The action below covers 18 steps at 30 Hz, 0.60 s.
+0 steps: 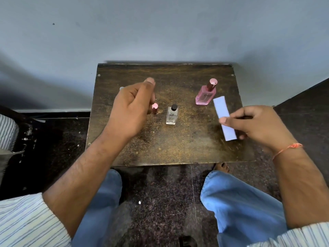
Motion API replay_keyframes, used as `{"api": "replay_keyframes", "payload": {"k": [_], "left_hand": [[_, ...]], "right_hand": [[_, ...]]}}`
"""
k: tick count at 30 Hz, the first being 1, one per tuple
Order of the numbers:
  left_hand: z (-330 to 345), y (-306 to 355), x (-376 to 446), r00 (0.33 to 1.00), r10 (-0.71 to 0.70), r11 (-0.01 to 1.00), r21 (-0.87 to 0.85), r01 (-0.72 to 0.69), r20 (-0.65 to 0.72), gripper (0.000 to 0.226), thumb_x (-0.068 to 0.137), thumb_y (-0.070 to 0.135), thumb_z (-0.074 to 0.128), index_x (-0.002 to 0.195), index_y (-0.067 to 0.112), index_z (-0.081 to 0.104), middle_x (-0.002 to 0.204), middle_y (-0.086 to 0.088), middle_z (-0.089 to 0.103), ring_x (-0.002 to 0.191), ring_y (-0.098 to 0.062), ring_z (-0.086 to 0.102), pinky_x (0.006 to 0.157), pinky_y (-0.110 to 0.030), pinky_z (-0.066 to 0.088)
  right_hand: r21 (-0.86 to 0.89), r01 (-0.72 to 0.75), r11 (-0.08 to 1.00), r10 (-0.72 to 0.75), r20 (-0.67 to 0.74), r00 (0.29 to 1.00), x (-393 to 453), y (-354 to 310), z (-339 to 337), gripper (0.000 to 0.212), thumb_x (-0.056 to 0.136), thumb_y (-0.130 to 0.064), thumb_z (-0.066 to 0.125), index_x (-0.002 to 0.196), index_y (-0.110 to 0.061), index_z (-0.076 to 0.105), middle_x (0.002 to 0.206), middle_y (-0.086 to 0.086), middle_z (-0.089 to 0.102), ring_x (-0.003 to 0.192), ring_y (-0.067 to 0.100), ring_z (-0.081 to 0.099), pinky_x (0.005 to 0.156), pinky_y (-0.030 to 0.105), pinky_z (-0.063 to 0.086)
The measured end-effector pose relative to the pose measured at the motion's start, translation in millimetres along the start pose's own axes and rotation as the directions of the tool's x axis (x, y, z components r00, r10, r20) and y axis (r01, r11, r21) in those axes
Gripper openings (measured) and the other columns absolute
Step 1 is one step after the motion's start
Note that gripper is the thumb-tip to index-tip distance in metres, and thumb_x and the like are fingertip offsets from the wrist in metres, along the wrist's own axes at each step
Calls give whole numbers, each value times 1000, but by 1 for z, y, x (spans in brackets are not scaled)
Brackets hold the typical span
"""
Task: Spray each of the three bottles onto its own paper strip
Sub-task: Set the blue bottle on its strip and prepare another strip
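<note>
Three bottles stand on a small dark wooden table (187,139). A pink bottle (205,95) with a pink cap is at the back right. A clear bottle (172,116) with a black cap stands in the middle. Only the pink cap of a small bottle (155,107) shows, beside my left hand. My left hand (130,108) hovers over the table's left part with curled fingers and nothing visible in them. A pale tip (121,88) peeks out behind its knuckles. My right hand (256,125) pinches a pale paper strip (224,120) just in front of the pink bottle.
The table stands against a grey wall (160,29). My knees in blue jeans (236,202) are below its front edge, over a dark speckled floor. A dark chair with striped cloth (8,132) is at the left.
</note>
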<state>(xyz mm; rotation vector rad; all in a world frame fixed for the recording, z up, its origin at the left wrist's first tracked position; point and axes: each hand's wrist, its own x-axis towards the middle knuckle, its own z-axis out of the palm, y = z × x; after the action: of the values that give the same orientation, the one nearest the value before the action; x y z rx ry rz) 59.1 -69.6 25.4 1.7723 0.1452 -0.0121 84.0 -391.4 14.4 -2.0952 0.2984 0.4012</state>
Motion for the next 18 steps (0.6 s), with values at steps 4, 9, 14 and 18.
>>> {"api": "replay_keyframes", "payload": {"k": [4,9,14,18], "left_hand": [[-12,3,-42,952,-236,902,408,140,195,62,100,71,48,74,16,63,57,1,63,41,-8,49,41,-19,42],[18,-29,-82,826,-472,881,206,426,309,27,112,35,60,103,24,83,95,3,84,49,-24,60,46,-32,49],[36,-42,-69,824,-392,913,67,401,410,22,112,36,62,113,28,82,95,3,84,46,-11,52,39,-19,38],[45,-42,-54,879,-287,950,-2,311,380,16,107,38,69,107,34,84,66,-1,71,42,-7,50,38,-19,36]], "right_hand": [[103,42,994,-60,177,982,-5,-15,35,17,75,-30,98,79,-18,86,79,1,83,61,6,67,48,18,50],[153,82,985,-131,348,928,-13,-22,63,11,81,-27,95,75,-24,87,69,-2,78,58,7,61,48,21,49],[146,67,987,-123,416,901,-17,-17,65,12,90,-25,89,78,-22,87,68,1,77,57,11,60,48,23,48],[137,35,990,-89,408,909,-18,-13,63,12,93,-27,87,84,-20,88,69,0,76,57,9,59,47,22,49]]}}
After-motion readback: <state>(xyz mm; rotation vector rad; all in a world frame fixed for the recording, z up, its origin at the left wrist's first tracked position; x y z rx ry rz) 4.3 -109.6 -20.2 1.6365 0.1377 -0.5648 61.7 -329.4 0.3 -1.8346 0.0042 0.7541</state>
